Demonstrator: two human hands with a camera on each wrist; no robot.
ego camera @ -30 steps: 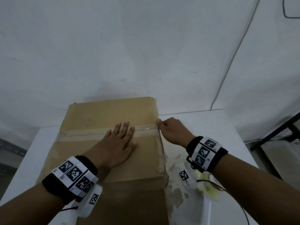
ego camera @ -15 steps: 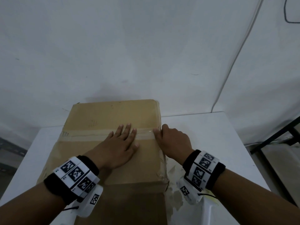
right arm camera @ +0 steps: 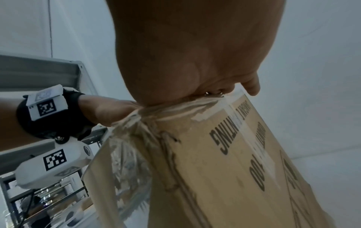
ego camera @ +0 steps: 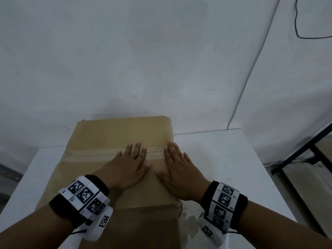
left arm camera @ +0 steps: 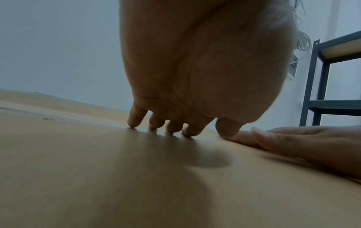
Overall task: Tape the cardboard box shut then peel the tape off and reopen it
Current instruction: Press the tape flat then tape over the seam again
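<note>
A closed cardboard box (ego camera: 100,133) stands on the white table (ego camera: 215,151). A strip of clear tape (ego camera: 89,156) runs across its top seam from left to right. My left hand (ego camera: 129,164) lies flat on the lid with straight fingers, its fingertips (left arm camera: 133,121) touching the tape. My right hand (ego camera: 179,169) lies flat on the lid's right edge, fingers straight over the tape's right end. In the right wrist view the palm of my right hand (right arm camera: 195,61) presses the top edge of the box (right arm camera: 234,169), above old crumpled tape (right arm camera: 175,108) on its printed side.
A white wall (ego camera: 161,60) stands right behind the table. A dark metal shelf (ego camera: 305,159) stands to the right. A cable (ego camera: 251,69) runs down the wall. Torn paper scraps (ego camera: 190,221) lie on the table beside the box's near right corner.
My right hand has moved from the box's right side up onto the lid and flattened there. The left hand has stayed flat on the tape. The view has tilted a little.
</note>
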